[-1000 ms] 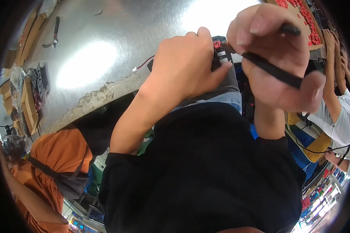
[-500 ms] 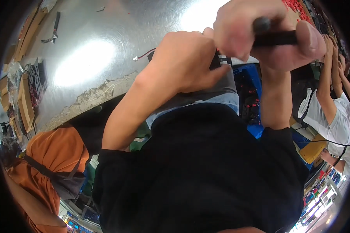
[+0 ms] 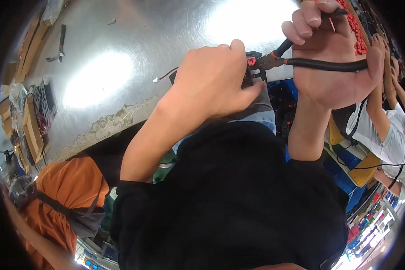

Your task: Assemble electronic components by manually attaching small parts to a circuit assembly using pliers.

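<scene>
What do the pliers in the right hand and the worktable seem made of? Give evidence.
Pliers: matte black handles, probably plastic or rubber, showing little shine; dull greyish head, likely steel by colour.
Worktable: top likely shiny sheet metal, given bright glare and fine scratches.

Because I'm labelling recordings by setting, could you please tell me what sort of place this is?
It looks like a factory assembly workshop, judging by the pliers in the person's right hand, the many small red parts and the other people nearby.
</scene>
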A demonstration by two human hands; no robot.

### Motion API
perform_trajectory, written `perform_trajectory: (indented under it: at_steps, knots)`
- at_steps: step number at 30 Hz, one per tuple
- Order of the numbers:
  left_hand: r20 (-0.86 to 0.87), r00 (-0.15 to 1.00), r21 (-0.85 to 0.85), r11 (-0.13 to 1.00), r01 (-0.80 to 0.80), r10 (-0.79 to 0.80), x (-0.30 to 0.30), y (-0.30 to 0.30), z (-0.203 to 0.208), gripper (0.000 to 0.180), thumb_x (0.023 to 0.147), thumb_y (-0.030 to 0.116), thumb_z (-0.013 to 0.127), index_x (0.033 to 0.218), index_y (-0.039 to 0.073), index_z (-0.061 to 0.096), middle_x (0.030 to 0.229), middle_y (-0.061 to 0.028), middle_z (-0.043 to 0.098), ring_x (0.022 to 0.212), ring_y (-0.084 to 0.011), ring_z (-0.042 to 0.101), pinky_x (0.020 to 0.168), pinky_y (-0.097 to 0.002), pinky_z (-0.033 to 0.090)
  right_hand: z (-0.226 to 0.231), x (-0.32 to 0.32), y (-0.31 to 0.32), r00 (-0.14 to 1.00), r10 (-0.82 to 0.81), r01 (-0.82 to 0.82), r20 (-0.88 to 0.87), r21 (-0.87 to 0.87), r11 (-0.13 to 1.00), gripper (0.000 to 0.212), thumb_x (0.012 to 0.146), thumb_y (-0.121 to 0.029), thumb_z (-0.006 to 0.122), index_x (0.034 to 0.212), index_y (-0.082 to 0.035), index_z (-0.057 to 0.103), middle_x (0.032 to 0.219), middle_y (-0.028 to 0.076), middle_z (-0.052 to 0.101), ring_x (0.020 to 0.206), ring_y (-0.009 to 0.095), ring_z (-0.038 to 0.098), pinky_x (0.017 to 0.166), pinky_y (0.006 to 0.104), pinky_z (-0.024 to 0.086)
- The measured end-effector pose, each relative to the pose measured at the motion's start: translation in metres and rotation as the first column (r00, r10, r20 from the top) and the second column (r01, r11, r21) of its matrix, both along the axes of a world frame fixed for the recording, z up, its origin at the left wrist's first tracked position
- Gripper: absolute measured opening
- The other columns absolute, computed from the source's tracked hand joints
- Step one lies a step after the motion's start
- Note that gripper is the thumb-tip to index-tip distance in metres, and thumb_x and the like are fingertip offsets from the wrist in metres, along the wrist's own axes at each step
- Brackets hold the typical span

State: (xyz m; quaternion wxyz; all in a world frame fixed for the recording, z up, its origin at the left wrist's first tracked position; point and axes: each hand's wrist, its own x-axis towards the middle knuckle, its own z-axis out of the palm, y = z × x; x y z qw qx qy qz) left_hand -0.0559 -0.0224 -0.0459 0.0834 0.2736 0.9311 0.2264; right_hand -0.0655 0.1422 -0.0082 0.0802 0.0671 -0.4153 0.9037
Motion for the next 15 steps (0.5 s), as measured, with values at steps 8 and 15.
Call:
perform_trajectory:
  at_steps: [8,15]
  knots:
    - [-0.015,1.0,-0.026,1.0,0.007,-0.008,-0.001,0.003,0.003,0.056,0.085,0.049,0.068,0.086,-0.005,0.053,0.071,-0.0225,0.062,0.071,-0.0435,0.063,0.064,-0.048,0.049,-0.011,0.002,0.005,0.974,-0.21,0.218,-0.088,0.102,0.971,0.065,0.096,-0.063,0.04,0.109,0.0,0.055,0.086,0.009,0.052,0.074,0.02,0.048,0.065,0.0314,0.038]
    - [-0.035,0.999,-0.03,0.999,-0.018,0.017,0.0,0.001,-0.002,0.056,0.085,0.049,0.068,0.086,-0.005,0.053,0.071,-0.0227,0.063,0.071,-0.0434,0.063,0.064,-0.0478,0.05,-0.019,-0.001,0.004,0.975,-0.184,0.205,-0.125,0.187,0.961,0.064,0.096,-0.061,0.041,0.108,-0.001,0.056,0.086,0.009,0.052,0.074,0.019,0.048,0.065,0.0313,0.038]
